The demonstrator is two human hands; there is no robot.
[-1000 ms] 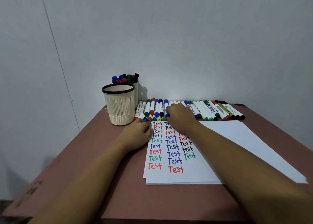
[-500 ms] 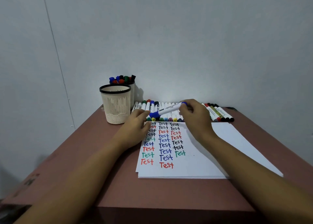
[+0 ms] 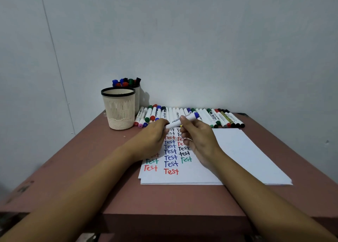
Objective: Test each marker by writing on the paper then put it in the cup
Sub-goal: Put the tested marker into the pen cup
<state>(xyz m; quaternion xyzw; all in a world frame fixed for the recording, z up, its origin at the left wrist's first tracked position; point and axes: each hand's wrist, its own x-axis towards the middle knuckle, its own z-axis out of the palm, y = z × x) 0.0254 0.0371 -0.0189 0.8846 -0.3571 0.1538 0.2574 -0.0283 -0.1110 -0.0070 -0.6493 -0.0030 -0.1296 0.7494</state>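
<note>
Marker (image 3: 173, 123) end inside left hand (image 3: 152, 139)

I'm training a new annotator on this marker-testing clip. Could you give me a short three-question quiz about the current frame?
1. True or false: the left hand and the right hand both hold the marker.
2. The lowest word in the third column on the paper is: A red, B green, C black.
3. Which one holds markers: the front cup or the rear cup?
Key: 1 true; 2 B; 3 rear cup.
</note>
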